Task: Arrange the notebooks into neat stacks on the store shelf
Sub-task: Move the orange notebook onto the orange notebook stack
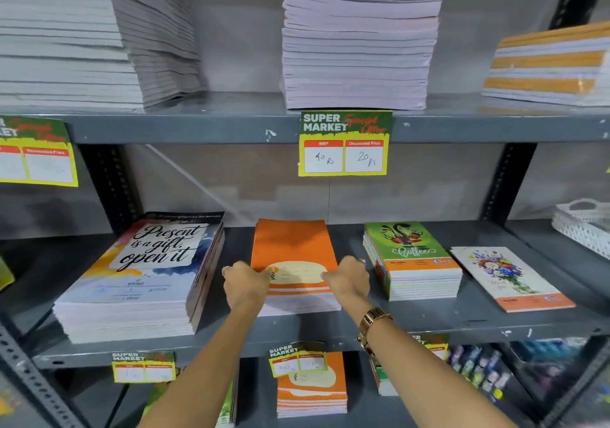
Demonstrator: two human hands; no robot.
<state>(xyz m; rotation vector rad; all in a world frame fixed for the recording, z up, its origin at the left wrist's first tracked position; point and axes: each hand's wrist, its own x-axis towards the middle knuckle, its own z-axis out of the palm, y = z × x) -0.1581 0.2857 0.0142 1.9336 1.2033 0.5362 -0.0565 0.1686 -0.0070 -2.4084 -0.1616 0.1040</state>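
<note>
A stack of orange notebooks [292, 246] lies in the middle of the grey middle shelf [429, 318]. My left hand [246, 282] grips the stack's left front edge, fingers curled onto the top cover. My right hand [350, 279], with a gold watch on the wrist, holds the right front edge. Left of it sits a tall stack of large "Present is a gift" notebooks [142, 269]. To the right stand a green-covered stack [412, 259] and a thin floral notebook pile [511, 275].
The upper shelf holds pale paper stacks [359, 51], a leaning grey pile [158, 38] and orange-striped packs [548, 64]. A price tag [345, 143] hangs from its edge. A white basket [584, 223] sits far right. More orange notebooks [312, 391] lie on the shelf below.
</note>
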